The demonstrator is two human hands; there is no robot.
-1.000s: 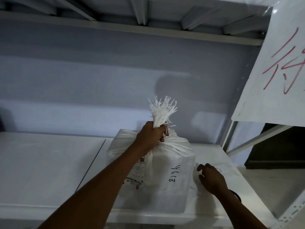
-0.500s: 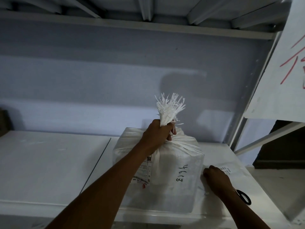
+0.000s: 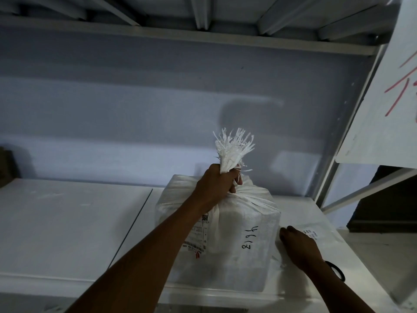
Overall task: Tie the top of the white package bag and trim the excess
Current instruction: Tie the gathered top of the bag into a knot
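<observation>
Counts: 1 white bag (image 3: 237, 240) at 6 o'clock, with 1 frayed tuft (image 3: 232, 150) at its top. 2 printed labels: 1 on the bag's front (image 3: 197, 236) at 7 o'clock, 1 on a flat packet (image 3: 310, 233) at 4 o'clock. 1 handwritten number (image 3: 248, 239) on the bag. 2 hands: left hand (image 3: 216, 184) at center, right hand (image 3: 297, 247) at 4 o'clock. 1 black loop (image 3: 337, 271) by the right wrist, 5 o'clock. 1 white sign (image 3: 383, 98) with red strokes at 2 o'clock. 1 shelf (image 3: 67, 222) underneath.
</observation>
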